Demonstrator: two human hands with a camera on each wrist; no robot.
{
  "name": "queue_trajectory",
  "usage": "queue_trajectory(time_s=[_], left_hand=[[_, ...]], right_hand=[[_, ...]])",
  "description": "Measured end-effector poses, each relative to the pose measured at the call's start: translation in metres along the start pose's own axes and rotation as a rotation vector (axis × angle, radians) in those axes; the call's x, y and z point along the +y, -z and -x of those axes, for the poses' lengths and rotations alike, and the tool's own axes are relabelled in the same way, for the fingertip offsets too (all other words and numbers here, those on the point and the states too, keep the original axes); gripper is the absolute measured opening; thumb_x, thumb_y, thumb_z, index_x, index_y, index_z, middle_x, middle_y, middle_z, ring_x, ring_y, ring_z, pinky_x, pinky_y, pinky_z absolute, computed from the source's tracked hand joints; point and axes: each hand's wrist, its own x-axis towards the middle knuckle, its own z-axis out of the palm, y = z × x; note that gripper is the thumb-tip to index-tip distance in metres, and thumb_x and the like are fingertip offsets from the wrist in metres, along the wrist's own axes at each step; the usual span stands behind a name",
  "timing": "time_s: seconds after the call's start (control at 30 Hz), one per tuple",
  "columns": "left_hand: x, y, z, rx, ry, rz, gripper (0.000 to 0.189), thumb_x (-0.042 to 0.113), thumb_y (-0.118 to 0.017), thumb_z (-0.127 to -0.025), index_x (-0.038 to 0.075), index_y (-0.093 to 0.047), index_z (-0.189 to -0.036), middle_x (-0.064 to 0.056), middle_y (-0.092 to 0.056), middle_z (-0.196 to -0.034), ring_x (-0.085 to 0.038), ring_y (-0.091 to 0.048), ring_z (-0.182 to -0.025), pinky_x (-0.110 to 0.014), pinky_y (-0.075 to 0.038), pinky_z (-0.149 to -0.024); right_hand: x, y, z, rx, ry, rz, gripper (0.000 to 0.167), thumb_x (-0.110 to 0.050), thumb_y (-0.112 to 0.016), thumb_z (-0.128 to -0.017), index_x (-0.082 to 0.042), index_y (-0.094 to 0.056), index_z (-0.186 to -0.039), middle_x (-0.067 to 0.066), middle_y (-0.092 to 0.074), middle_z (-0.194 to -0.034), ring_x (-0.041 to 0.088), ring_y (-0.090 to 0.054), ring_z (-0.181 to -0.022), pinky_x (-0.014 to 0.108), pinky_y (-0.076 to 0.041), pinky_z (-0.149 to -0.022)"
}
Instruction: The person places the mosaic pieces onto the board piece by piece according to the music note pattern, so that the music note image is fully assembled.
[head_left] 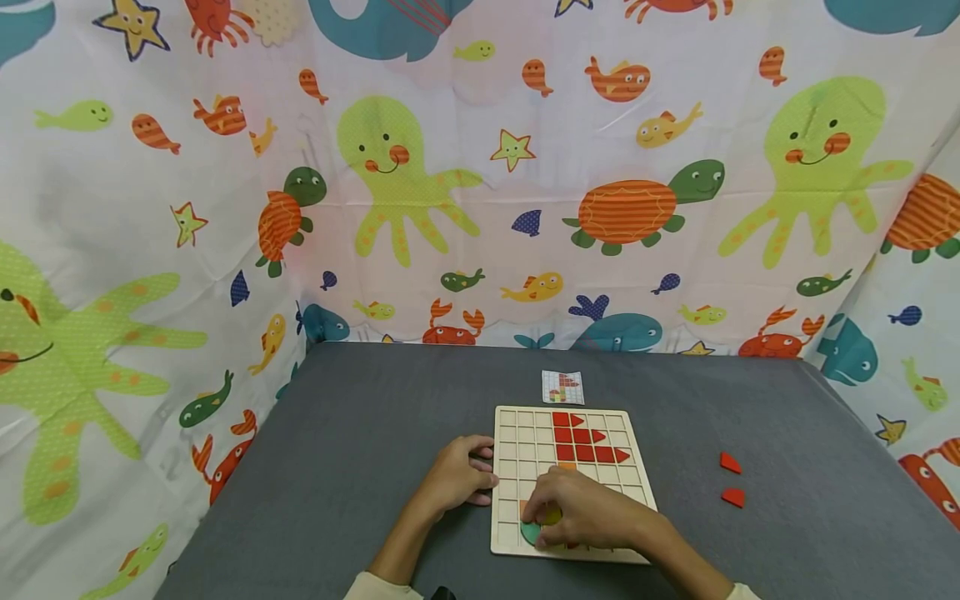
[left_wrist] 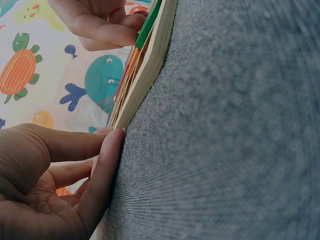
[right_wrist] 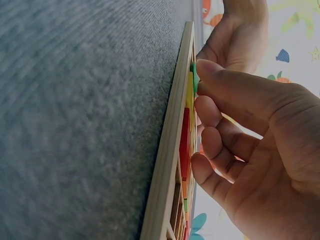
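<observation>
A pale wooden grid board (head_left: 517, 450) lies on the grey table, with flat coloured pieces set in its squares. My left hand (head_left: 459, 473) is at the board's left edge, thumb and forefinger pinching the rim in the left wrist view. Over the lower part of the board, my right hand (head_left: 588, 508) pinches a green rounded piece (head_left: 530, 532) between thumb and fingers. Tilted up from the board, that green piece (left_wrist: 149, 25) shows in the left wrist view. Beside it is a yellow piece (head_left: 551, 513). Rows of red pieces (head_left: 585, 454) fill squares higher up. My right hand hides several squares.
A small printed pattern card (head_left: 562, 387) lies just beyond the board. Two loose red pieces, an upper red piece (head_left: 730, 462) and a lower red piece (head_left: 733, 497), lie to the right. A sea-animal curtain (head_left: 480, 167) hangs around the grey table (head_left: 375, 408).
</observation>
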Motion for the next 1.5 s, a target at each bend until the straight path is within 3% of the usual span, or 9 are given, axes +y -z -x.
queue_trajectory(time_s=[0.33, 0.73, 1.0, 1.5], left_hand=[[0.000, 0.000, 0.000, -0.001, -0.003, -0.004, 0.059, -0.011, -0.078, -0.085, -0.006, -0.060, -0.141, -0.017, -0.062, -0.126, -0.022, -0.068, -0.100, -0.036, -0.067, -0.062], [0.002, 0.000, 0.000, 0.000, -0.003, -0.021, 0.059, -0.010, -0.078, -0.086, -0.006, -0.059, -0.142, -0.018, -0.062, -0.126, -0.022, -0.067, -0.100, -0.036, -0.067, -0.062], [0.002, 0.000, 0.001, 0.003, -0.003, -0.016, 0.060, -0.011, -0.078, -0.085, -0.006, -0.059, -0.142, -0.018, -0.061, -0.126, -0.021, -0.066, -0.098, -0.036, -0.067, -0.061], [0.001, 0.000, 0.001, 0.002, -0.002, -0.008, 0.060, -0.011, -0.078, -0.086, -0.005, -0.059, -0.143, -0.017, -0.061, -0.126, -0.022, -0.067, -0.098, -0.037, -0.067, -0.062]], right_hand=[[0.000, -0.001, -0.002, 0.008, 0.009, 0.022, 0.021, -0.020, -0.090, -0.085, -0.025, -0.080, -0.103, -0.019, -0.070, -0.098, 0.001, -0.054, -0.092, 0.022, -0.053, -0.081], [0.007, 0.007, 0.007, 0.033, -0.026, -0.030, 0.017, -0.026, -0.086, -0.090, -0.025, -0.081, -0.105, -0.014, -0.069, -0.101, 0.007, -0.059, -0.092, 0.026, -0.055, -0.080], [0.018, 0.020, 0.025, 0.103, -0.076, -0.049, 0.018, -0.026, -0.084, -0.092, -0.023, -0.080, -0.109, -0.009, -0.071, -0.108, 0.011, -0.064, -0.099, 0.031, -0.060, -0.087], [0.047, 0.046, 0.074, 0.266, -0.128, 0.001, 0.029, -0.031, -0.086, -0.090, -0.018, -0.078, -0.114, -0.005, -0.070, -0.102, 0.016, -0.062, -0.090, 0.023, -0.052, -0.069]])
